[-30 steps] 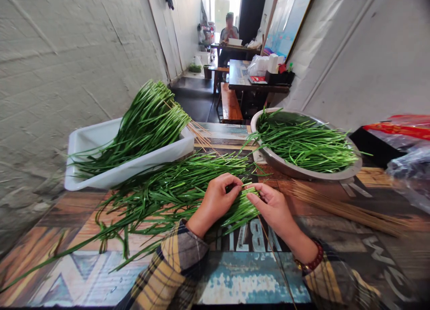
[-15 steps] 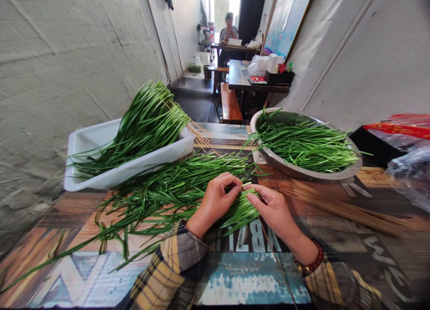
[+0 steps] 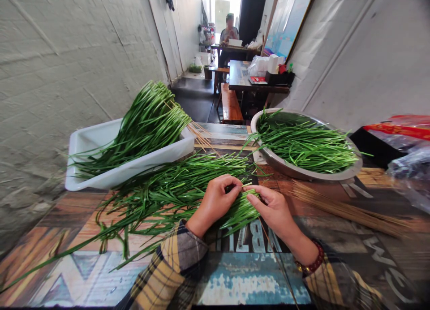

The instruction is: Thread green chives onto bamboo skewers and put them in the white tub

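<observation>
Both hands meet over a small row of green chives (image 3: 240, 213) near the table's middle. My left hand (image 3: 218, 200) is closed, thumb and forefinger pinching the chives near their pale cut ends. From the other side my right hand (image 3: 273, 209) pinches the same ends, its fingertips almost touching the left ones. A thin bamboo skewer (image 3: 281, 267) slants from beneath the right hand toward the table's near edge; its upper end is hidden. Just beyond and left of the hands lies a loose pile of chives (image 3: 174, 184).
At the back left, a white plastic tub (image 3: 181, 147) holds skewered chives (image 3: 151, 117). A metal basin (image 3: 285, 166) of loose chives stands back right. Bare bamboo skewers (image 3: 346, 207) lie right of my hand, near plastic bags (image 3: 413, 166). Far off, a person (image 3: 230, 34) sits at another table.
The hands keep nearly the same place and pinch on the chives. The view has shifted very slightly; nothing else visibly differs.
</observation>
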`<state>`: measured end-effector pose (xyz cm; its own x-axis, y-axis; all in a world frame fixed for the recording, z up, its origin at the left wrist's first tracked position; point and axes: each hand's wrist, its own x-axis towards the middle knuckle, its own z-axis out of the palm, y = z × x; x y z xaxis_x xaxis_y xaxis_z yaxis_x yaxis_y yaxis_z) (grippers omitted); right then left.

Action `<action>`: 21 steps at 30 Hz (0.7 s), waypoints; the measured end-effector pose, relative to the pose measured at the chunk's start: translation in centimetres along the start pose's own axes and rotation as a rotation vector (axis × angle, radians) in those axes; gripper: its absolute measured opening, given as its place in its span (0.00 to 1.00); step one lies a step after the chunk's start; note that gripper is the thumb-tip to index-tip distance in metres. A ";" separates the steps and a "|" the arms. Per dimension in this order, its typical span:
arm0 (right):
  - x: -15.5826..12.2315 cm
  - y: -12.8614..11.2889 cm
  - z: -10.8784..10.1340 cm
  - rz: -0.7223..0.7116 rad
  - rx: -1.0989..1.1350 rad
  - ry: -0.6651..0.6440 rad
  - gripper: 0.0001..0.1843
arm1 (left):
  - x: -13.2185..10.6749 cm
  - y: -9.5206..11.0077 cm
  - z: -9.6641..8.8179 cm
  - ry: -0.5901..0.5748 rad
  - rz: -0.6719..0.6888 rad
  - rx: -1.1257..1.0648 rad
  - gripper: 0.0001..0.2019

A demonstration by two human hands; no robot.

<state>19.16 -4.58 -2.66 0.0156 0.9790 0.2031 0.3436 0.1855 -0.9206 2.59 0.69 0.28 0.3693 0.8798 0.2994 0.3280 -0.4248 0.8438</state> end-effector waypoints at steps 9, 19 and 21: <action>0.1 -0.1 0.1 0.027 0.011 0.006 0.12 | 0.0 -0.1 0.1 -0.013 0.033 -0.022 0.06; 0.1 0.3 0.2 0.075 0.103 0.026 0.19 | 0.0 -0.1 -0.2 -0.056 0.052 -0.024 0.07; 0.1 0.3 0.2 0.069 0.095 0.013 0.21 | 0.0 -0.1 -0.2 -0.067 0.041 -0.023 0.07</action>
<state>19.07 -4.41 -2.94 0.0485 0.9887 0.1416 0.2512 0.1251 -0.9598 2.38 0.80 0.32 0.4396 0.8452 0.3040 0.2915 -0.4544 0.8418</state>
